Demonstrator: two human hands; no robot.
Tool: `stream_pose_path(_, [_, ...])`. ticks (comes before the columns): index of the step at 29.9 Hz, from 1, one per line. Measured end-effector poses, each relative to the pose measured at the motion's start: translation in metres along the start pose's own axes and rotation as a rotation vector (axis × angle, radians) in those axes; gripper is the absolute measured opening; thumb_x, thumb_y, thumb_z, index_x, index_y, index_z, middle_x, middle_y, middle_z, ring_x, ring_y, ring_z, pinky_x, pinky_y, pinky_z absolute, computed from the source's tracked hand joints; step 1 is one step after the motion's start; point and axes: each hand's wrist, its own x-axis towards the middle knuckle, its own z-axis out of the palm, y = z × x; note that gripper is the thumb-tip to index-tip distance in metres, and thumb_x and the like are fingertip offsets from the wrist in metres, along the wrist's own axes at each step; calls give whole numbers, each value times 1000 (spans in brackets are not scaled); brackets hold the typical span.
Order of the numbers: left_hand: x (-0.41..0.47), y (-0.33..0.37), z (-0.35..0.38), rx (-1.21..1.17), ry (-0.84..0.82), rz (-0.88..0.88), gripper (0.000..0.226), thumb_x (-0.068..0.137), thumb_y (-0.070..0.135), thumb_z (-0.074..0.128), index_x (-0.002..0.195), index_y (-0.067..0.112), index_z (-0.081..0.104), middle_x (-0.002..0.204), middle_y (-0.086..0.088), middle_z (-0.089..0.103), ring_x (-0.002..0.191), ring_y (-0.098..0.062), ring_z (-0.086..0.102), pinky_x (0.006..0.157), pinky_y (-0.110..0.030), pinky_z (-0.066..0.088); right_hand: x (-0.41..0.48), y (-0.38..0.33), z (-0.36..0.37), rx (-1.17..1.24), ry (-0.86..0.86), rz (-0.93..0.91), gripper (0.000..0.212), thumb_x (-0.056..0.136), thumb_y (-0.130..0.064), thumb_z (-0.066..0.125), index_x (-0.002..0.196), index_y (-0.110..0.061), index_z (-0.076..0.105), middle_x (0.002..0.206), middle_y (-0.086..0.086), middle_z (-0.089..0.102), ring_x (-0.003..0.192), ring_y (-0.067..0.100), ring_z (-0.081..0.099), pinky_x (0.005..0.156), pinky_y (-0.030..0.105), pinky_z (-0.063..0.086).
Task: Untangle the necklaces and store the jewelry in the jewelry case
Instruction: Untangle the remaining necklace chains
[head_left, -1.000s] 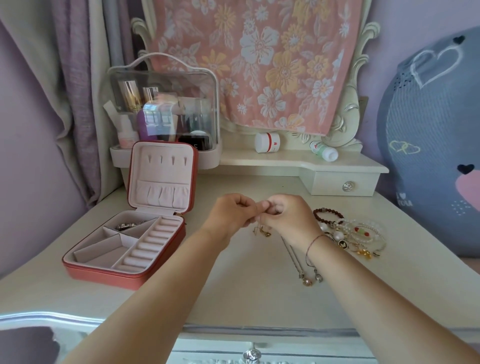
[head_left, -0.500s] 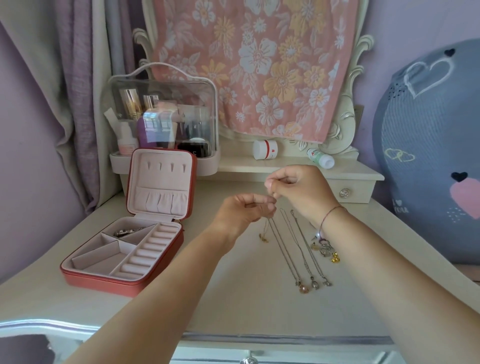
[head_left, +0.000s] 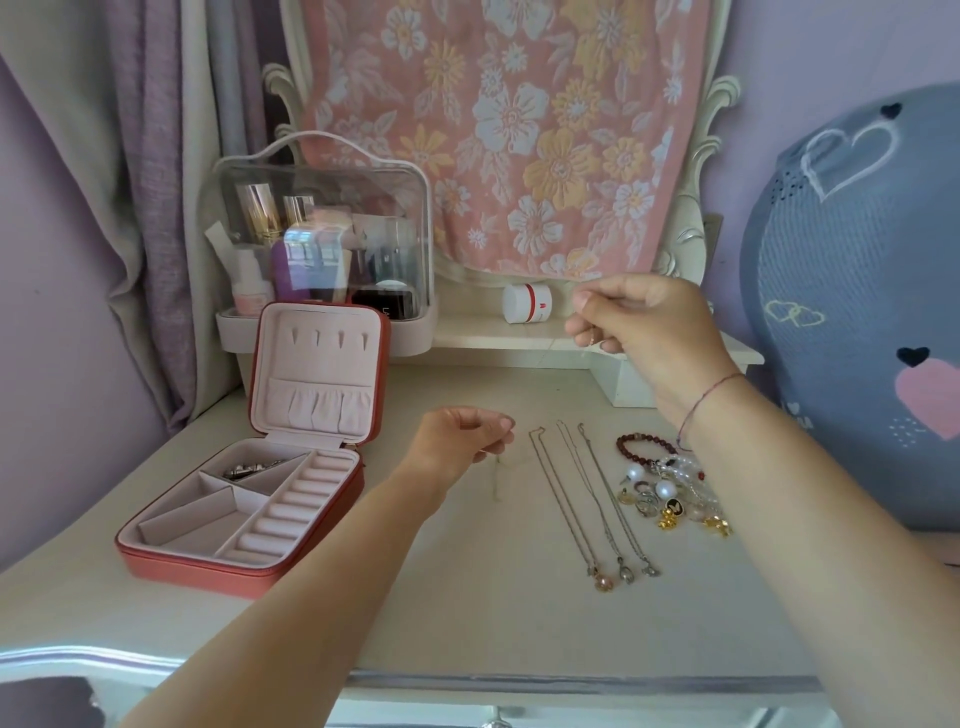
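Thin chain (head_left: 540, 358) stretched taut between pinching right hand (head_left: 644, 327), raised, and left hand (head_left: 462, 441), lower, likely to straighten it. Three necklaces (head_left: 592, 499) laid parallel, apart, beside open jewelry case (head_left: 244, 499).

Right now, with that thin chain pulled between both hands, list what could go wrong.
1. The fine chain looks stretched between the right hand and left hand; a harder pull may snap it or tighten a knot.
2. The slack end by the left hand could catch the three necklaces laid out on the table.
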Motion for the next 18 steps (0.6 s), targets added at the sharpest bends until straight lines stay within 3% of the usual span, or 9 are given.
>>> stream_pose_path(7, [28,-12,-6,83,69,-98,5,89,17,69,85,15,71,79,2,69,66,-7,57,56,-13,45,-28,4,-13,-20,5,37,9,87,-7,64,84,-13,70,68,1,70,55,2,59,54,9,44])
stream_pose_path(11, [45,-10,-5,145,74,-103,7,88,22,71,82,19,69,78,5,66,62,-7,50,59,-16,39,-53,13,-14,-84,-31,56,8,85,-5,66,83,-11,72,69,5,72,55,3,55,59,9,45])
stream_pose_path(13, [53,-8,-4,157,96,-114,10,86,25,73,78,20,68,73,4,62,59,-9,44,59,-19,36,-66,20,-13,-139,-65,56,11,83,-7,69,79,-16,72,69,1,72,58,5,56,61,14,46])
stream_pose_path(15, [60,-7,-4,160,91,-128,12,85,26,74,77,19,68,69,3,60,54,-9,40,54,-20,34,-80,30,-10,-212,-83,33,13,81,-9,72,77,-21,73,69,-5,71,57,-2,55,59,10,42])
stream_pose_path(18, [70,-6,-4,5,11,-161,7,87,18,71,82,13,70,70,-1,67,49,-5,51,50,-16,40,-101,48,-3,-391,-87,-9,14,78,-13,74,78,-27,73,67,-14,66,63,-2,57,58,8,40])
